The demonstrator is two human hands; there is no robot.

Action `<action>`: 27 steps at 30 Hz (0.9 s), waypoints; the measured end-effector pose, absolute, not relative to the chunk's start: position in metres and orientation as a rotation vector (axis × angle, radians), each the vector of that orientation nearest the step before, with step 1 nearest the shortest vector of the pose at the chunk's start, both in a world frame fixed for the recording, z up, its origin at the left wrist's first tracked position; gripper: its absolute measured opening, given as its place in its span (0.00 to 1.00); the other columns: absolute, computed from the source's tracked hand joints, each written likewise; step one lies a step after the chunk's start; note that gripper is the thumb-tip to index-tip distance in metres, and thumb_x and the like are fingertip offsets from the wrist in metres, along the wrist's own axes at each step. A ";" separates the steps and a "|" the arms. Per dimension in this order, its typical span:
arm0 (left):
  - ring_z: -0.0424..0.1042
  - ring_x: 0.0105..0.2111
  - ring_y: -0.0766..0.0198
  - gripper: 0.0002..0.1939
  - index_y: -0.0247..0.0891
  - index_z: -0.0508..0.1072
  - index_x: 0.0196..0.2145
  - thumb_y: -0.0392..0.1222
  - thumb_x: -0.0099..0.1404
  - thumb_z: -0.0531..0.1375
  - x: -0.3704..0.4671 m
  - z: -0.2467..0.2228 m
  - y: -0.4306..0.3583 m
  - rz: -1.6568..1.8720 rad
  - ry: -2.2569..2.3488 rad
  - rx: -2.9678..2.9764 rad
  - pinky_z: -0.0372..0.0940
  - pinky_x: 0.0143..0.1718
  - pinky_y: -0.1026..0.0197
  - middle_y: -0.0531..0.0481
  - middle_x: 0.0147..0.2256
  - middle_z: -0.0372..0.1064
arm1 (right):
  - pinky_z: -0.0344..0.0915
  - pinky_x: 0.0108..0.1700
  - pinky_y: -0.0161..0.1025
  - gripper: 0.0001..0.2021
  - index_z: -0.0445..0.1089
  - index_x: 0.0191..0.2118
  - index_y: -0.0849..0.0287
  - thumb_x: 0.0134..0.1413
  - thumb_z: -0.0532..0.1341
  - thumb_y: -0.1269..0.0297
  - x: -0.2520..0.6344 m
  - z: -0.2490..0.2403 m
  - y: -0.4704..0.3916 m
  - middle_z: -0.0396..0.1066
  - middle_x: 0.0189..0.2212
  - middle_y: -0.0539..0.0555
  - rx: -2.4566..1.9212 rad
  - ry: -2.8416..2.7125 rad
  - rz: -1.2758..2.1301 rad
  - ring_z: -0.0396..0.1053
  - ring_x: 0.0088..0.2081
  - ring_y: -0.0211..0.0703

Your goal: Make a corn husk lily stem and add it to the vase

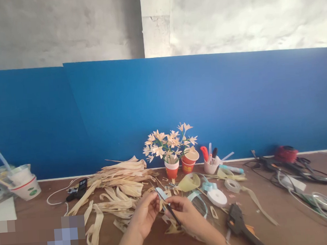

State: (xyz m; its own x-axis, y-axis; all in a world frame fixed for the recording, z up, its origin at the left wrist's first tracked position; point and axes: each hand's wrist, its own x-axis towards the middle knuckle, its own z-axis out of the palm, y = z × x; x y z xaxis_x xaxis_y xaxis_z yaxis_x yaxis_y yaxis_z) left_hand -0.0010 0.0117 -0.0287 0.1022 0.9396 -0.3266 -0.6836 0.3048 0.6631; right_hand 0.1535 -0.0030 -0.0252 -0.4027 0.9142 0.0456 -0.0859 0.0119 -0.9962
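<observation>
My left hand (145, 212) is closed in a pinch, with a small strip of pale dried husk (161, 204) at its fingertips. Close beside it, my right hand (183, 211) is closed around a slim black tool (173, 213), perhaps tweezers, whose tip slants up toward the left fingers. Dried corn husks (125, 177) lie in a loose pile left of the hands. Behind the hands, pale husk-like flowers (165, 143) on green stems stand in a red and white paper cup (172, 170).
A second red cup (187, 165) and a white cup of pens (210, 167) stand at the back. Right of my hands lie a white ribbon roll (217, 198), a clear tape roll (232, 186) and a black glue gun (237, 221). Cables (290, 173) clutter the far right; cups (26, 188) stand far left.
</observation>
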 end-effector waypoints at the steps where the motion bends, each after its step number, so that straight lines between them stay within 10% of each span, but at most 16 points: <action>1: 0.68 0.21 0.71 0.02 0.30 0.72 0.25 0.29 0.53 0.62 -0.001 -0.029 0.012 1.242 0.808 0.393 0.65 0.24 0.69 0.51 0.22 0.69 | 0.55 0.28 0.30 0.14 0.74 0.36 0.60 0.42 0.68 0.60 0.154 -0.025 -0.003 0.67 0.24 0.48 -0.895 -1.454 1.523 0.59 0.25 0.33; 10: 0.66 0.22 0.74 0.14 0.31 0.73 0.40 0.32 0.52 0.64 -0.002 -0.023 0.008 1.208 0.816 0.430 0.53 0.15 0.74 0.50 0.29 0.71 | 0.52 0.18 0.28 0.19 0.72 0.36 0.62 0.39 0.69 0.55 0.153 -0.023 -0.005 0.61 0.19 0.44 -0.941 -1.368 1.632 0.51 0.16 0.27; 27: 0.64 0.19 0.72 0.06 0.30 0.70 0.22 0.27 0.55 0.59 0.000 -0.022 0.009 1.209 0.783 0.345 0.60 0.20 0.70 0.51 0.20 0.66 | 0.50 0.19 0.27 0.15 0.71 0.33 0.62 0.40 0.69 0.58 0.154 -0.024 -0.006 0.61 0.20 0.44 -0.823 -1.374 1.665 0.51 0.19 0.27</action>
State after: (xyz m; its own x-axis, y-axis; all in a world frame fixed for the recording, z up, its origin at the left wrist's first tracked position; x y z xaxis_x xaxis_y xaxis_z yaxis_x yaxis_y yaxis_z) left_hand 0.0004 0.0095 -0.0221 0.1385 0.9251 -0.3534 -0.7007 0.3438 0.6252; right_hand 0.1545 -0.0060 -0.0242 -0.4613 0.8872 0.0102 -0.1782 -0.0814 -0.9806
